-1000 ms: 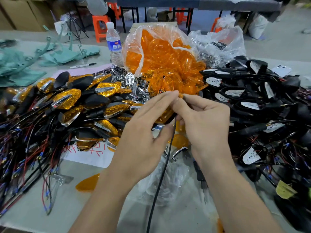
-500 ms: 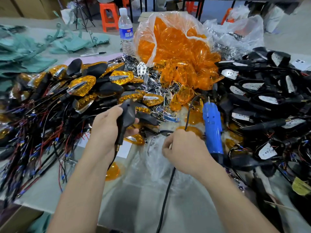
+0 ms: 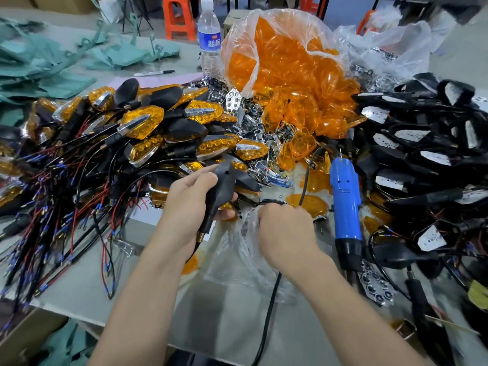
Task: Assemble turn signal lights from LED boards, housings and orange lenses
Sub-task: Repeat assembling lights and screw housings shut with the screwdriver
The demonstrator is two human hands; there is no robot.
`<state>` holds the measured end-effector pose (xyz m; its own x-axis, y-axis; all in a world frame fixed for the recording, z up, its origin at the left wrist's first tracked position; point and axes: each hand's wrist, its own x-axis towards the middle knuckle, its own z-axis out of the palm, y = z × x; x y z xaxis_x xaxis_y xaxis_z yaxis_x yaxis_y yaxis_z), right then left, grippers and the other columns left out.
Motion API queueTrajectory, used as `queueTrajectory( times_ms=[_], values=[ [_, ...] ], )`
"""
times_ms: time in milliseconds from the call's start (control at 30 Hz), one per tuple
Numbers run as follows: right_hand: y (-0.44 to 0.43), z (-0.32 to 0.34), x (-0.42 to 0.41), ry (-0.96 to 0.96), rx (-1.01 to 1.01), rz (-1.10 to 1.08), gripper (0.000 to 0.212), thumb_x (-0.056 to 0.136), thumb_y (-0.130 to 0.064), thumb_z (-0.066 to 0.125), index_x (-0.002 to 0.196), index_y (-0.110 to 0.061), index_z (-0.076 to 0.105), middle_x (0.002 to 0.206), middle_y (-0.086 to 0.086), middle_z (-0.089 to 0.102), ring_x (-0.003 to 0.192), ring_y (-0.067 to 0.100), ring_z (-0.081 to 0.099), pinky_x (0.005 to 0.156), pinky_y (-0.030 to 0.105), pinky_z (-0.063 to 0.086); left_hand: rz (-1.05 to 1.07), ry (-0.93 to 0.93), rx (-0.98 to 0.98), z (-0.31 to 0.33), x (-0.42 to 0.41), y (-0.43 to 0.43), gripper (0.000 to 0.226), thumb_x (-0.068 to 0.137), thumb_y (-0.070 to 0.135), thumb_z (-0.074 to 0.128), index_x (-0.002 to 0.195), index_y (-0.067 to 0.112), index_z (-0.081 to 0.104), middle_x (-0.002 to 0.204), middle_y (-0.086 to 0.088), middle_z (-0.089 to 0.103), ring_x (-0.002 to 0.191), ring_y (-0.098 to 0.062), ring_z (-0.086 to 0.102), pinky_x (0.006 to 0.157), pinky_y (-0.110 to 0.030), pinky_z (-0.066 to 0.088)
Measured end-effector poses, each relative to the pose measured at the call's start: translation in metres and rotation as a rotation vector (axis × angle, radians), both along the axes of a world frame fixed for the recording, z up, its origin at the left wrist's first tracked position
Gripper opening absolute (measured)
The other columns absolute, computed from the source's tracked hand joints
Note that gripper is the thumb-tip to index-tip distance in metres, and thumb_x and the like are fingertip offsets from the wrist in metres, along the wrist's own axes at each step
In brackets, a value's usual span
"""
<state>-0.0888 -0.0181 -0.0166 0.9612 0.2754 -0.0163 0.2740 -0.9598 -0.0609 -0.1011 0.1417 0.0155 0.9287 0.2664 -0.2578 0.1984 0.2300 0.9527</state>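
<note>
My left hand (image 3: 190, 207) grips a black turn signal housing (image 3: 223, 186) by its body, back side up, with its threaded stem pointing down toward me. My right hand (image 3: 285, 233) lies knuckles up on a crumpled clear plastic bag (image 3: 237, 249), fingers curled down out of sight. A blue electric screwdriver (image 3: 344, 196) lies just right of that hand. A bag of orange lenses (image 3: 285, 62) spills open behind. Black housings with LED boards (image 3: 422, 143) are heaped at the right.
Finished amber lights with trailing wires (image 3: 142, 125) are piled at the left. Chrome reflector parts (image 3: 253, 122) lie in the middle, a water bottle (image 3: 210, 38) stands behind. The screwdriver's black cable (image 3: 266, 320) runs toward me over the table's front edge.
A second ago both hands met raised at the centre. My left hand has since moved left holding the black housing, and my right hand has dropped onto the clear bag.
</note>
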Motion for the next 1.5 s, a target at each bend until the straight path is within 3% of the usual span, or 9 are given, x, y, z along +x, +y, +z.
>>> queueTrajectory(
  times_ms=[233,333,500,633,867,967,1067,1300,1500],
  values=[
    [-0.007,0.003,-0.002,0.003,0.094,0.015,0.008,0.088,-0.019,0.064,0.084,-0.024,0.068,0.066,-0.007,0.049,0.067,0.023,0.048,0.065,0.031,0.032,-0.058,0.024,-0.008,-0.003,0.0,-0.009,0.028,0.107,0.012,0.048,0.117,0.019,0.073,0.093,-0.006,0.08,0.077,-0.018,0.077,0.053,-0.03,0.059],
    [-0.022,0.005,-0.002,0.117,0.419,-0.088,0.016,0.083,-0.021,0.067,0.071,-0.03,0.072,0.05,-0.004,0.053,0.056,0.016,0.052,0.055,0.028,0.042,-0.064,0.032,-0.021,-0.004,0.0,-0.011,0.027,0.107,0.013,0.049,0.116,0.02,0.074,0.095,-0.008,0.08,0.079,-0.019,0.078,0.054,-0.031,0.06],
    [-0.045,0.009,-0.001,0.109,0.826,-0.22,0.016,0.085,-0.024,0.074,0.073,-0.034,0.079,0.056,-0.017,0.064,0.057,0.003,0.057,0.058,0.025,0.046,-0.066,0.046,-0.036,-0.007,0.003,-0.017,0.026,0.107,0.014,0.05,0.117,0.022,0.073,0.097,-0.007,0.08,0.084,-0.021,0.079,0.057,-0.033,0.061],
    [-0.053,0.022,-0.001,0.09,1.006,-0.282,0.022,0.081,-0.022,0.077,0.072,-0.042,0.079,0.057,-0.009,0.069,0.054,0.01,0.061,0.056,0.032,0.054,-0.061,0.022,-0.034,-0.01,0.006,-0.025,0.026,0.106,0.014,0.054,0.122,0.022,0.073,0.099,-0.005,0.081,0.085,-0.023,0.079,0.06,-0.036,0.063],
    [-0.045,0.046,0.005,0.148,1.301,-0.316,0.017,0.082,-0.016,0.072,0.072,-0.027,0.08,0.065,0.003,0.074,0.059,0.015,0.067,0.058,0.036,0.057,-0.14,-0.036,-0.032,-0.006,0.007,-0.046,0.042,0.106,0.012,0.054,0.094,0.038,0.084,0.1,-0.006,0.081,0.091,-0.024,0.079,0.065,-0.036,0.064],
    [-0.048,0.051,0.003,0.367,1.488,-0.278,0.035,0.089,-0.003,0.059,0.063,-0.02,0.072,0.073,0.016,0.075,0.063,0.031,0.075,0.052,0.032,0.056,-0.107,-0.036,-0.043,-0.007,0.009,-0.048,0.03,0.107,0.012,0.052,0.115,0.026,0.078,0.096,-0.008,0.081,0.086,-0.025,0.079,0.06,-0.034,0.063],
    [-0.053,0.05,0.001,0.441,1.55,-0.24,0.042,0.089,0.004,0.056,0.057,-0.021,0.067,0.073,0.02,0.074,0.058,0.027,0.072,0.046,0.025,0.051,-0.094,-0.023,-0.051,-0.008,0.009,-0.048,0.029,0.107,0.014,0.052,0.129,0.018,0.07,0.095,-0.009,0.081,0.085,-0.027,0.08,0.062,-0.037,0.064],
    [-0.061,0.039,0.007,0.359,1.584,-0.341,0.026,0.089,0.008,0.063,0.07,-0.009,0.064,0.067,0.018,0.07,0.05,0.022,0.065,0.044,0.025,0.05,-0.093,0.004,-0.062,-0.009,0.011,-0.053,0.027,0.106,0.015,0.053,0.126,0.02,0.071,0.095,-0.006,0.08,0.085,-0.025,0.079,0.061,-0.036,0.063],
    [-0.064,0.039,0.008,0.362,1.58,-0.32,0.042,0.085,0.009,0.06,0.057,-0.022,0.065,0.068,0.019,0.071,0.053,0.024,0.066,0.046,0.026,0.051,-0.103,0.006,-0.063,-0.009,0.009,-0.056,0.026,0.107,0.014,0.053,0.125,0.021,0.071,0.098,-0.006,0.08,0.088,-0.024,0.079,0.059,-0.034,0.063]
  ],
)
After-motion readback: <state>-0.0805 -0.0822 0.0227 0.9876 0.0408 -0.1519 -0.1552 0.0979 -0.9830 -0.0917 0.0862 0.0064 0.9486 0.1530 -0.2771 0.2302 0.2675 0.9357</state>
